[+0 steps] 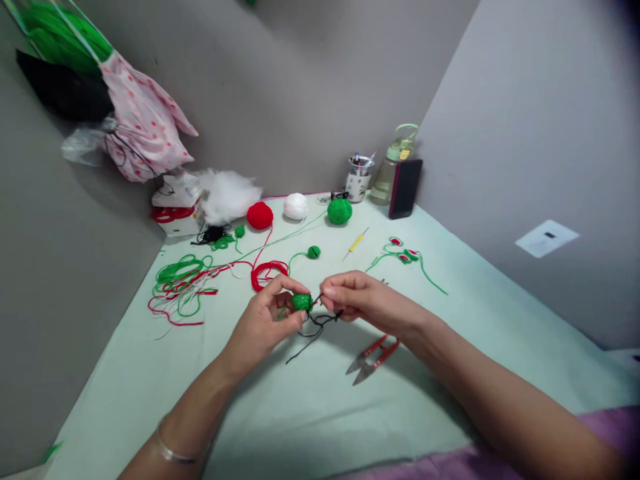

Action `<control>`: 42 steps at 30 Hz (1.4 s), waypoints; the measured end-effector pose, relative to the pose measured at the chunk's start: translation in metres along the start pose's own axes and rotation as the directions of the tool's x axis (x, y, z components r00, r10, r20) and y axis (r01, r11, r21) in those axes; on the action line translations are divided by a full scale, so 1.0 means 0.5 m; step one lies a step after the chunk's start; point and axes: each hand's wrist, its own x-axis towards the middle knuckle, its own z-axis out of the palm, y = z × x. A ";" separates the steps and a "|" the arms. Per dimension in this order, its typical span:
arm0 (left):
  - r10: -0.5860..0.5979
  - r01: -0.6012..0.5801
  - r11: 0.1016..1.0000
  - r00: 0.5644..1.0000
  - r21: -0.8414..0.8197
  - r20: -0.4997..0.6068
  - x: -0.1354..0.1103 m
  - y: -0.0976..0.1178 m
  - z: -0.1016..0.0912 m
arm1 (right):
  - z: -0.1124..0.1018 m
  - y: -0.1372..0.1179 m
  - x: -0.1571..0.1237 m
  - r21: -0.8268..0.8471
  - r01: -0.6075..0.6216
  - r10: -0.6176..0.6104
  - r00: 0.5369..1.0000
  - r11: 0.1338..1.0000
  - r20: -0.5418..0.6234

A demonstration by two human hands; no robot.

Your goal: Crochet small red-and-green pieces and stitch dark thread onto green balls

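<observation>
Between the thumb and fingers of my left hand (267, 313) is a small green crocheted ball (302, 302). My right hand (357, 300) pinches black yarn (320, 323) close to the ball's right side; whether a needle is also in the pinch is too small to tell. Loops and a loose tail of that yarn hang below both hands. Just under my right forearm lie red-handled thread snips (374, 357), blades apart. Beyond my hands rest a second small green crocheted ball (313, 252) and a coil of red yarn (267, 273).
Tangled green, red and white strands (185, 283) lie at left. Red (260, 215), white (296, 207) and green yarn balls (339, 211) line the back, near white stuffing (227, 195). A yellow-handled crochet hook (357, 242), small crocheted pieces (407, 256), a phone (405, 189) and a bottle (387, 177) are at right.
</observation>
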 end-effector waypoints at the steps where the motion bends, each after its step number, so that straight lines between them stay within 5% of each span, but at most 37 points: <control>1: 0.005 -0.005 1.000 1.000 0.007 0.009 -0.001 0.000 0.001 | -0.006 -0.008 -0.001 0.117 -0.005 0.010 0.999 0.993 -0.047; 4: 0.030 -0.031 0.999 0.999 0.039 0.017 -0.006 0.005 0.001 | -0.050 -0.053 -0.023 0.321 0.155 -0.057 0.954 0.934 -0.294; 5: 0.041 -0.043 0.998 0.999 0.053 0.023 -0.007 0.008 0.001 | -0.071 -0.073 -0.037 0.321 0.266 -0.120 0.905 0.909 -0.409; 7: 0.066 -0.069 0.994 0.997 0.084 0.043 -0.009 0.011 -0.001 | -0.118 -0.113 -0.073 0.235 0.514 -0.278 0.732 0.825 -0.622; 9: 0.069 -0.074 0.993 0.996 0.092 0.062 -0.009 0.010 -0.003 | -0.155 -0.141 -0.106 0.175 0.598 -0.348 0.653 0.783 -0.672; 11: 0.046 -0.050 0.997 0.996 0.060 0.079 -0.007 0.004 -0.004 | -0.168 -0.147 -0.126 0.139 0.630 -0.390 0.623 0.764 -0.678; 13: 0.019 -0.020 1.000 0.996 0.008 0.083 -0.004 -0.003 -0.005 | -0.155 -0.133 -0.129 0.086 0.587 -0.430 0.677 0.805 -0.597; 15: 0.007 -0.004 0.999 0.998 -0.043 0.067 0.000 -0.007 -0.005 | -0.123 -0.109 -0.118 -0.042 0.437 -0.419 0.825 0.899 -0.380; 18: -0.025 0.032 0.993 0.998 -0.115 0.059 0.002 -0.003 -0.006 | -0.081 -0.080 -0.094 -0.381 0.159 -0.188 0.981 0.911 -0.039; 21: -0.052 0.059 0.979 0.998 -0.193 0.045 0.000 0.007 -0.004 | -0.077 -0.070 -0.079 -0.638 0.048 -0.218 0.957 0.768 -0.190; 23: -0.061 0.063 0.967 0.998 -0.248 0.016 -0.001 0.012 -0.002 | -0.083 -0.067 -0.071 -0.585 0.038 -0.303 0.882 0.810 -0.362; 25: -0.085 0.081 0.953 0.996 -0.292 -0.002 -0.003 0.014 0.002 | -0.079 -0.058 -0.059 -0.426 0.077 -0.271 0.867 0.902 -0.418; 28: -0.109 0.102 0.948 0.994 -0.303 -0.008 -0.002 0.010 0.007 | -0.042 -0.028 -0.032 -0.209 0.082 -0.155 0.917 0.975 -0.367; 33: -0.069 0.058 0.961 0.997 -0.271 -0.032 0.004 -0.009 0.003 | 0.031 0.021 0.002 -0.123 0.003 -0.030 0.976 0.992 -0.217; 37: -0.015 -0.002 0.994 0.988 -0.111 -0.152 0.009 -0.017 -0.003 | 0.040 0.026 -0.001 -0.203 -0.060 0.060 0.998 0.977 -0.003; 42: 0.115 -0.099 0.990 0.981 0.104 -0.156 0.007 -0.017 0.016 | 0.031 0.029 0.002 -0.016 -0.068 0.068 0.997 0.998 0.021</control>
